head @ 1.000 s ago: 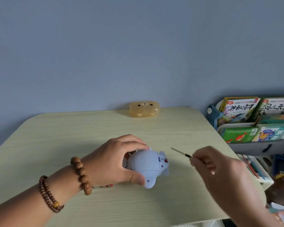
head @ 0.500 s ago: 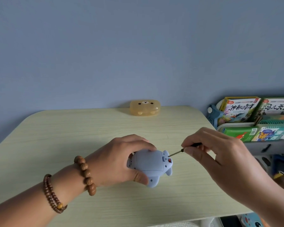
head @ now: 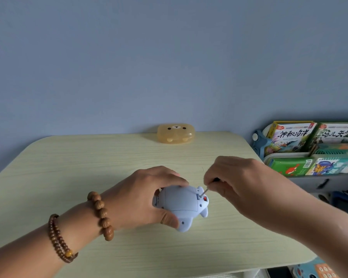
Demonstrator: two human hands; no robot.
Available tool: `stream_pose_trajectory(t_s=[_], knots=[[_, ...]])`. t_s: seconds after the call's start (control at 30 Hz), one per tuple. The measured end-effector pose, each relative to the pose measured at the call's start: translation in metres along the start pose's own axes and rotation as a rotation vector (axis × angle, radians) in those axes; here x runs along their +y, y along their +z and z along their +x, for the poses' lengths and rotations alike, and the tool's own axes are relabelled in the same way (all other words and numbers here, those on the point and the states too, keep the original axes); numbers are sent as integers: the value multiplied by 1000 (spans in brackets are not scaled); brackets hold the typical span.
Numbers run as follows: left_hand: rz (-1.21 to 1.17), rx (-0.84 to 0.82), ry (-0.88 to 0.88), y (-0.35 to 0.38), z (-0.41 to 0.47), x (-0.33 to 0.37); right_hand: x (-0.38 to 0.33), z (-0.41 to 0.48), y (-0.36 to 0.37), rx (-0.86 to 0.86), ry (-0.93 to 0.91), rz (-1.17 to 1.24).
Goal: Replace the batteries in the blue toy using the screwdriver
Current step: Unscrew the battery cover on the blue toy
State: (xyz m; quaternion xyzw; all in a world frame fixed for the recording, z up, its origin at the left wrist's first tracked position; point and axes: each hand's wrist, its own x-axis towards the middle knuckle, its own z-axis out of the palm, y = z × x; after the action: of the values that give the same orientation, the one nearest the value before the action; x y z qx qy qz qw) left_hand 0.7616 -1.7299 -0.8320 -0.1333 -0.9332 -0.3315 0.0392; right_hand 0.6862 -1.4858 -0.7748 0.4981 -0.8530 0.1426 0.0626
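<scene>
Circling the left wrist nearest the camera are two wooden bead bracelets, a thin double strand [head: 59, 241] lower on the forearm and a string of larger beads [head: 100, 213] just behind the hand. Ahead of them the left hand [head: 141, 197] grasps the blue toy [head: 179, 203]. The thumb is curled round the near side and the fingers wrap over the far top edge, so the toy sits clamped in that hold, low over the pale wooden table [head: 68, 167] – whether it touches the surface cannot be told. The toy's smooth rounded underside faces up, with small stubby limbs sticking out below and to the right of the thumb.

To the right of that grip, the right hand [head: 239, 183] pinches a slim screwdriver [head: 205, 191] between thumb and curled fingers. A bit of its black handle shows at the fingertips, and the thin metal shaft slants down and left. Its tip meets the toy's right end, just beside a small red part [head: 204, 198] set in the blue shell.

Beyond both hands, well apart from them at the table's far edge, lies an amber translucent case with a bear face [head: 176, 133]. Off to the right of the right hand, past the table's corner, a rack [head: 258, 143] holds picture books [head: 293, 135] – their covers face the camera. A plain blue wall [head: 169, 57] stands behind everything.
</scene>
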Motion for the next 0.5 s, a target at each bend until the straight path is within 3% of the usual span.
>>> stream_pose_trajectory(t_s=[0.23,0.5], knots=[[8,-1,17,1,1,-2,-15,15,-26,-233,-31,-108],[-25,11,6,4,1,-5,-12,24,-27,-279,7,-313]])
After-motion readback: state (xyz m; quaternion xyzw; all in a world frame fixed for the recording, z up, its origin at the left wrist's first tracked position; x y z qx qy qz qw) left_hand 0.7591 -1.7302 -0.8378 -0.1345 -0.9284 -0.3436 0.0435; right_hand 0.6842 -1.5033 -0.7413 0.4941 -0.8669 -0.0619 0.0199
